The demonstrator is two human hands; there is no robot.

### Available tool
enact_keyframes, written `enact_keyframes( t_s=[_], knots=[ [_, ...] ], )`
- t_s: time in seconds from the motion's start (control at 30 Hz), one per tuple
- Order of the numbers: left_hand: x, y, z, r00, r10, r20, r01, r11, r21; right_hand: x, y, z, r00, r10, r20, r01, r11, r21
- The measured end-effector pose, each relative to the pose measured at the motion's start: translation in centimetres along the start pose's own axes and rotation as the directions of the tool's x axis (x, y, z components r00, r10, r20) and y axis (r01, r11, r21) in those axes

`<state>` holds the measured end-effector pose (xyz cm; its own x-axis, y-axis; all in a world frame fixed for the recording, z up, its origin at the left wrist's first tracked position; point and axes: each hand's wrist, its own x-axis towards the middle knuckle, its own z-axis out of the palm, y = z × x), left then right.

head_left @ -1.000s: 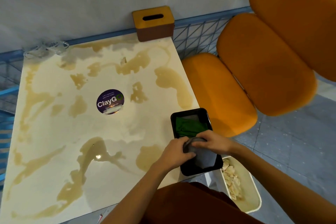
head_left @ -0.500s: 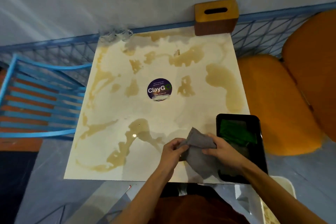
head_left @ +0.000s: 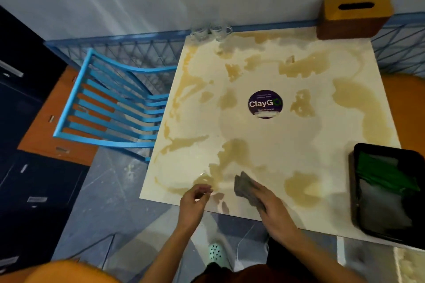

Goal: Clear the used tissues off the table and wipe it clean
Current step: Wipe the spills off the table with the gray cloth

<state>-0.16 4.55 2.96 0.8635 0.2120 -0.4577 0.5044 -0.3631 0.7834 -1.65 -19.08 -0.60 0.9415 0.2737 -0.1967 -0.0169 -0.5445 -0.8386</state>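
in the head view, the right hand [head_left: 270, 205] is holding a bunched grey cloth [head_left: 246, 186] down on the table [head_left: 264, 145] close to its near edge, while the left hand [head_left: 195, 200] is hovering just beside it, fingers loosely curled and holding nothing. most of the tabletop is stretching away ahead and to the right of the cloth, so the right hand is probably leading the wipe.
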Motion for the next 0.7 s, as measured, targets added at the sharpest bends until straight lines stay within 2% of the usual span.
enact_keyframes(
  t_s=[0.03, 0.13, 0.23, 0.33, 0.4, 0.47, 0.6, 0.7],
  knots=[
    [0.3, -1.2, -1.7, 1.0, -0.016, -0.02, 0.016, 1.0, -0.004, -0.1, 1.0, 2.2, 0.999, -0.037, 0.021, 0.039, 0.993, -0.115],
    [1.7, -5.2, -7.2, 0.996, -0.044, -0.081, 0.045, 0.999, 0.012, -0.8, 0.5, 7.5, 0.998, 0.026, 0.058, -0.002, 0.928, -0.372],
    [3.9, -7.8, -11.9, 0.986, -0.025, -0.165, 0.029, 0.999, 0.02, -0.2, -2.3, 11.2, 0.996, 0.082, 0.036, -0.064, 0.934, -0.353],
    [6.5, -9.4, -14.6, 0.963, -0.051, -0.264, 0.051, 0.999, -0.006, 2.0, -3.7, 13.3, 0.985, 0.125, -0.119, -0.153, 0.95, -0.272],
    [8.3, -10.0, -15.3, 0.944, -0.073, -0.323, 0.075, 0.997, -0.005, 3.1, -3.6, 14.6, 0.972, 0.144, -0.185, -0.201, 0.916, -0.347],
    [9.9, -10.1, -15.5, 0.946, -0.087, -0.312, 0.09, 0.996, -0.005, 4.0, -3.6, 16.1, 0.966, 0.146, -0.214, -0.23, 0.861, -0.454],
    [12.4, -10.2, -14.6, 0.958, -0.201, -0.204, 0.196, 0.98, -0.043, 6.7, -5.1, 19.6, 0.985, 0.086, -0.151, -0.159, 0.797, -0.583],
    [13.7, -11.4, -14.0, 0.931, -0.285, -0.23, 0.284, 0.958, -0.037, 8.8, -6.9, 22.3, 0.997, 0.002, -0.078, -0.05, 0.785, -0.618]
  ],
)
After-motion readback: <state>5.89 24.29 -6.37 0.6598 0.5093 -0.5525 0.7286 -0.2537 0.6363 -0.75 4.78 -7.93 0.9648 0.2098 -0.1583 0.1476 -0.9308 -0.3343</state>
